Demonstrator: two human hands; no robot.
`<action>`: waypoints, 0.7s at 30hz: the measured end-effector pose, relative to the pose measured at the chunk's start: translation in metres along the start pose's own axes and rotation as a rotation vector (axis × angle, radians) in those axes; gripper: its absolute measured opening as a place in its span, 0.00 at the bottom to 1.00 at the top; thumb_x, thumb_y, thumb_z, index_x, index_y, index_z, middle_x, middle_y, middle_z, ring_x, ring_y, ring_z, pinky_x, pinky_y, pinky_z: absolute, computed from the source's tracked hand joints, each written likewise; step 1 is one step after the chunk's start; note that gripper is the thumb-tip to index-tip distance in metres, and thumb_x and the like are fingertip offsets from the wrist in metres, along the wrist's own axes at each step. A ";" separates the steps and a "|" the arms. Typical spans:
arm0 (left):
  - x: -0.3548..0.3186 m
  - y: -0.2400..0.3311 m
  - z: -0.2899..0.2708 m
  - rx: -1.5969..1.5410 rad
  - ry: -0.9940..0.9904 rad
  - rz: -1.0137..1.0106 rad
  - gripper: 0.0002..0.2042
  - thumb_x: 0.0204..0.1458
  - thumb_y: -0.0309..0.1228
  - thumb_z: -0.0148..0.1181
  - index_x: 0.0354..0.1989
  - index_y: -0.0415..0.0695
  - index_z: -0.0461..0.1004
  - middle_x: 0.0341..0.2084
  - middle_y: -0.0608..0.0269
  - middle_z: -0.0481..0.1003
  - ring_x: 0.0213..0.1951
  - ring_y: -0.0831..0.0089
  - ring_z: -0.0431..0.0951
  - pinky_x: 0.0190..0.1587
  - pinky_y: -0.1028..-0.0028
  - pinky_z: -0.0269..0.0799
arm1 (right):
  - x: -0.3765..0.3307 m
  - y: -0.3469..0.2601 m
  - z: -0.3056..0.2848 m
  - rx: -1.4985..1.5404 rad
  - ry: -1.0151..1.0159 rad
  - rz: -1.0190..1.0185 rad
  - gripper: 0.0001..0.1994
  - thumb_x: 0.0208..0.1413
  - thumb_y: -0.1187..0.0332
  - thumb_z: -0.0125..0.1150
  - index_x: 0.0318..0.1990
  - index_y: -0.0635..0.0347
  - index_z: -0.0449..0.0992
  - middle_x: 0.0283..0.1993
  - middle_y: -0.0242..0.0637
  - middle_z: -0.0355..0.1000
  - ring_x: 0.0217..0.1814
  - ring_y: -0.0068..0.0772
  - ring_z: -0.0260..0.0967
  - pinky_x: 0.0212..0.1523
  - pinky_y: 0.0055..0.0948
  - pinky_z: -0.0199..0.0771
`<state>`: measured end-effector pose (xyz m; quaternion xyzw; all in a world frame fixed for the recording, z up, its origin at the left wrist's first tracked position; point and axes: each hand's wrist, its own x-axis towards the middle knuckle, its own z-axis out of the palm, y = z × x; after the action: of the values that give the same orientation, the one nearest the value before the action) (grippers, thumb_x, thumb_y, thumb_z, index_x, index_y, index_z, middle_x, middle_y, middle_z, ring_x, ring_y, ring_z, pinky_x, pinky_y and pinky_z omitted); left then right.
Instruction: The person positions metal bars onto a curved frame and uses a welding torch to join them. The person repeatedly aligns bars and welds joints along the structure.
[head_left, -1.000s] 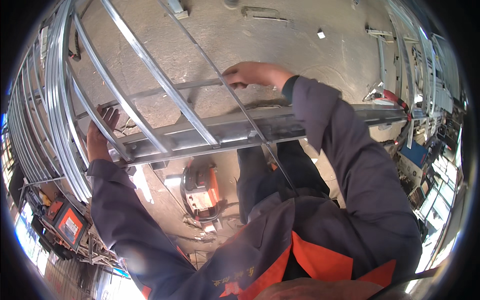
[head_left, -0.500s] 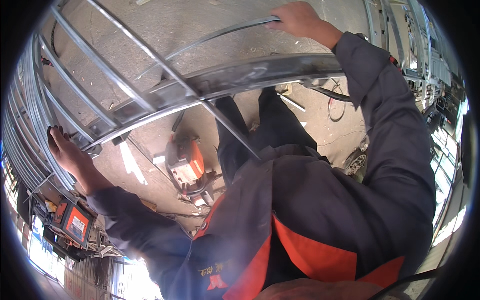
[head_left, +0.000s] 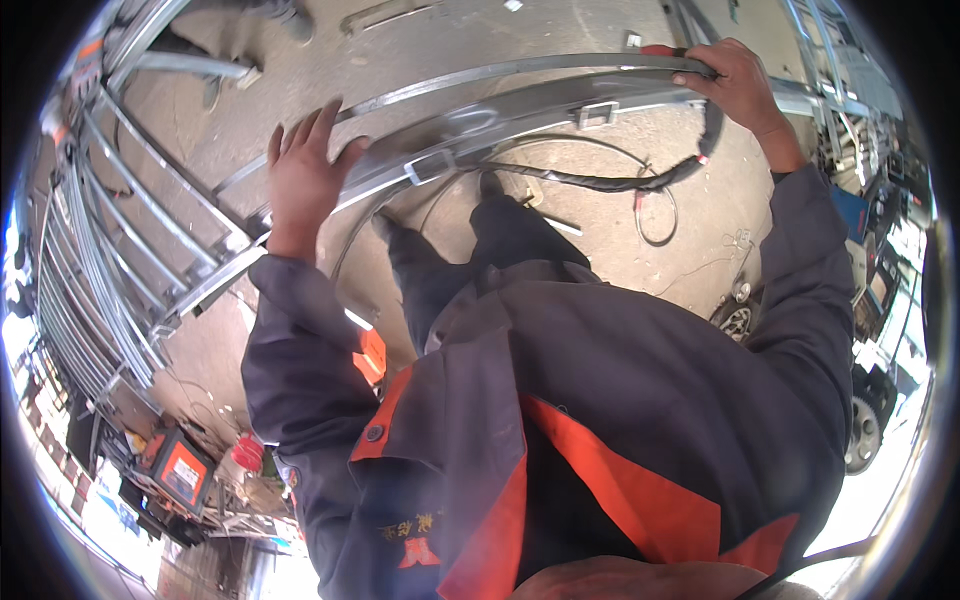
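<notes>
My right hand (head_left: pixel 740 85) is wrapped round the right end of a long, thin metal bar (head_left: pixel 520 68). This bar runs leftward above a wide grey steel beam (head_left: pixel 440 130), which has small rectangular metal brackets (head_left: pixel 430 166) along its near edge. My left hand (head_left: pixel 310 175) is open, its fingers spread, over the left part of the bar and beam. Whether it touches them I cannot tell. Farther left, a frame of parallel metal tubes (head_left: pixel 150 195) adjoins the beam's end.
Another person's grey-and-orange gloved hand (head_left: pixel 88 68) is on the tube frame, and that person's shoe (head_left: pixel 292 22) shows on the floor. A black cable (head_left: pixel 600 182) loops near my feet. An orange machine (head_left: pixel 372 355) is partly behind my left arm; another orange-fronted box (head_left: pixel 182 470) stands lower left.
The tube frame has shifted left, away from in front of me. My left hand has left the tubes and moved right over the beam. My right hand has moved right with the bar.
</notes>
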<state>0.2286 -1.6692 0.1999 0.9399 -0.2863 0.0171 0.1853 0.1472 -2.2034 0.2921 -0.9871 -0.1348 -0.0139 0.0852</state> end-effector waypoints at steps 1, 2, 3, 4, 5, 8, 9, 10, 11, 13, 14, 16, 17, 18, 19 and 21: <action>0.007 0.003 0.003 -0.036 -0.161 -0.084 0.24 0.58 0.44 0.66 0.61 0.47 0.75 0.57 0.50 0.76 0.59 0.50 0.75 0.63 0.56 0.68 | -0.016 0.015 -0.005 -0.017 -0.010 0.027 0.15 0.49 0.57 0.77 0.41 0.53 0.83 0.27 0.34 0.71 0.35 0.41 0.69 0.41 0.40 0.70; 0.011 0.006 0.006 -0.116 -0.214 -0.070 0.24 0.58 0.44 0.66 0.61 0.48 0.75 0.58 0.50 0.75 0.60 0.49 0.75 0.64 0.56 0.68 | -0.029 0.030 -0.007 -0.030 0.001 0.022 0.17 0.49 0.54 0.76 0.42 0.50 0.83 0.28 0.33 0.71 0.37 0.41 0.70 0.42 0.41 0.71; 0.013 0.009 0.010 -0.175 -0.329 -0.115 0.24 0.59 0.44 0.66 0.61 0.48 0.74 0.59 0.51 0.75 0.61 0.49 0.74 0.64 0.56 0.68 | -0.041 0.043 -0.006 -0.048 0.013 0.029 0.18 0.50 0.50 0.75 0.44 0.48 0.84 0.28 0.32 0.72 0.38 0.41 0.71 0.43 0.41 0.72; 0.015 0.011 0.014 -0.235 -0.414 -0.136 0.25 0.59 0.44 0.66 0.62 0.48 0.74 0.60 0.51 0.74 0.62 0.48 0.73 0.64 0.57 0.68 | -0.051 0.053 -0.001 -0.101 -0.040 0.093 0.19 0.49 0.50 0.76 0.44 0.47 0.84 0.29 0.32 0.72 0.41 0.40 0.72 0.43 0.42 0.72; 0.017 0.016 0.023 -0.223 -0.379 -0.086 0.23 0.59 0.44 0.66 0.60 0.47 0.75 0.57 0.51 0.75 0.59 0.49 0.74 0.62 0.57 0.69 | -0.063 0.059 0.003 -0.092 -0.017 0.104 0.17 0.49 0.50 0.76 0.42 0.47 0.84 0.28 0.33 0.70 0.41 0.41 0.72 0.43 0.42 0.72; 0.016 0.038 0.058 -0.257 -0.181 0.005 0.18 0.60 0.41 0.64 0.55 0.46 0.78 0.49 0.53 0.78 0.53 0.51 0.77 0.56 0.57 0.72 | -0.088 0.075 0.001 -0.037 0.044 0.078 0.17 0.47 0.55 0.78 0.39 0.53 0.83 0.29 0.34 0.72 0.36 0.44 0.69 0.41 0.41 0.67; 0.018 0.042 0.063 -0.228 -0.190 0.039 0.18 0.60 0.41 0.64 0.55 0.46 0.79 0.49 0.53 0.78 0.53 0.51 0.77 0.56 0.56 0.72 | -0.093 0.079 -0.001 -0.024 0.049 0.061 0.17 0.47 0.55 0.78 0.39 0.53 0.83 0.29 0.34 0.72 0.36 0.44 0.70 0.41 0.41 0.68; 0.021 0.045 0.068 -0.181 -0.252 0.028 0.18 0.60 0.41 0.64 0.55 0.46 0.79 0.49 0.53 0.79 0.54 0.51 0.77 0.57 0.56 0.71 | -0.097 0.082 -0.004 -0.019 0.064 0.044 0.17 0.47 0.55 0.78 0.39 0.54 0.83 0.29 0.34 0.72 0.36 0.43 0.70 0.41 0.40 0.68; 0.024 0.050 0.072 -0.119 -0.327 -0.006 0.18 0.60 0.41 0.64 0.54 0.45 0.79 0.49 0.53 0.79 0.54 0.51 0.77 0.57 0.56 0.71 | -0.100 0.085 -0.008 -0.019 0.072 0.039 0.17 0.47 0.55 0.78 0.39 0.54 0.83 0.29 0.34 0.72 0.36 0.43 0.70 0.41 0.40 0.68; 0.029 0.057 0.072 -0.181 -0.282 -0.004 0.17 0.60 0.40 0.64 0.53 0.44 0.79 0.46 0.53 0.79 0.50 0.52 0.80 0.53 0.58 0.74 | -0.103 0.095 -0.016 -0.031 0.103 0.023 0.17 0.47 0.54 0.77 0.40 0.52 0.84 0.31 0.32 0.73 0.38 0.42 0.71 0.44 0.40 0.69; 0.030 0.061 0.071 -0.229 -0.255 -0.031 0.17 0.60 0.39 0.64 0.53 0.44 0.79 0.45 0.53 0.79 0.48 0.52 0.80 0.51 0.58 0.74 | -0.103 0.100 -0.017 -0.049 0.143 0.009 0.16 0.48 0.53 0.77 0.40 0.50 0.85 0.31 0.32 0.74 0.39 0.41 0.71 0.45 0.40 0.71; 0.030 0.068 0.066 -0.276 -0.162 -0.038 0.15 0.60 0.39 0.64 0.51 0.44 0.80 0.41 0.54 0.80 0.44 0.53 0.81 0.46 0.60 0.76 | -0.102 0.111 -0.016 -0.109 0.177 -0.010 0.16 0.50 0.51 0.74 0.42 0.47 0.85 0.35 0.29 0.77 0.43 0.39 0.72 0.52 0.39 0.71; 0.029 0.071 0.064 -0.255 -0.149 -0.049 0.15 0.60 0.39 0.64 0.50 0.44 0.80 0.41 0.54 0.80 0.44 0.53 0.81 0.47 0.60 0.76 | -0.099 0.116 -0.011 -0.126 0.180 0.013 0.17 0.51 0.50 0.73 0.43 0.47 0.85 0.37 0.29 0.77 0.45 0.39 0.73 0.54 0.39 0.70; 0.027 0.073 0.063 -0.235 -0.136 -0.060 0.15 0.60 0.39 0.64 0.50 0.44 0.80 0.40 0.54 0.80 0.44 0.54 0.81 0.47 0.60 0.76 | -0.094 0.120 -0.001 -0.143 0.183 0.036 0.17 0.53 0.49 0.71 0.45 0.46 0.85 0.38 0.29 0.78 0.47 0.39 0.73 0.56 0.39 0.70; 0.025 0.075 0.062 -0.223 -0.095 -0.040 0.15 0.59 0.39 0.65 0.50 0.44 0.81 0.40 0.55 0.80 0.44 0.54 0.81 0.48 0.60 0.76 | -0.092 0.122 0.011 -0.168 0.188 0.066 0.18 0.54 0.49 0.70 0.47 0.45 0.84 0.40 0.29 0.79 0.49 0.39 0.74 0.58 0.39 0.70; 0.017 0.075 0.063 -0.218 -0.087 -0.096 0.14 0.58 0.38 0.66 0.49 0.45 0.82 0.38 0.55 0.80 0.42 0.55 0.82 0.48 0.61 0.76 | -0.079 0.120 0.047 -0.211 0.100 0.198 0.20 0.59 0.47 0.63 0.53 0.43 0.82 0.49 0.30 0.79 0.57 0.39 0.74 0.63 0.39 0.70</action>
<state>0.1973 -1.7583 0.1694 0.9265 -0.2490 -0.0641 0.2746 0.1030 -2.3297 0.2217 -0.9971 -0.0303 -0.0686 -0.0114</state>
